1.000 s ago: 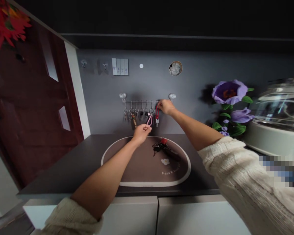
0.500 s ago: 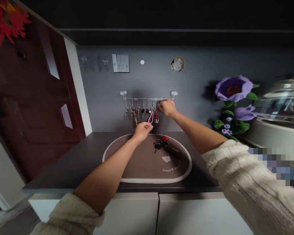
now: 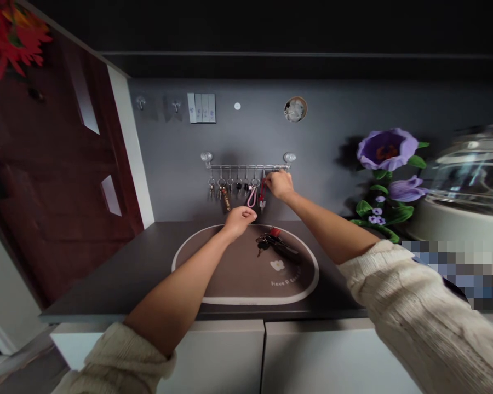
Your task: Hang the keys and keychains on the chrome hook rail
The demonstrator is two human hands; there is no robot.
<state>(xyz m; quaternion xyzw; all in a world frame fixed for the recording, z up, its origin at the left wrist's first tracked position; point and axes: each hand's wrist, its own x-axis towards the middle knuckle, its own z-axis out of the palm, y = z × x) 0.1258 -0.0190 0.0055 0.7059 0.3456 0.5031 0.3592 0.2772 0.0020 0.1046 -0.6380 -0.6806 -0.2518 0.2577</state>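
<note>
A clear rail [image 3: 230, 166] with several hooks is mounted on the grey wall, with keys hanging along it. At its right end, the curled fingers of my right hand [image 3: 280, 184] are closed at the top of a red key strap [image 3: 263, 191], which has a small pale tag below. Beside that strap hangs a pink loop strap [image 3: 252, 197]. My left hand [image 3: 239, 220] is lower, in front of the wall, fingers pinched together; whatever they may hold is hidden. A brown keychain [image 3: 225, 200] dangles to the left of the pink loop.
On the dark counter [image 3: 119, 268] lies a brown mat [image 3: 225, 279] bearing a bunch of keys [image 3: 265, 243] with a dark case. Purple flowers [image 3: 388, 149] and a clear-domed appliance [image 3: 476, 180] stand at the right. A dark cabinet [image 3: 271, 33] overhangs the wall.
The view has shifted slightly. Both hands stay almost where they were, the right one still at the red strap and the left one below the rail.
</note>
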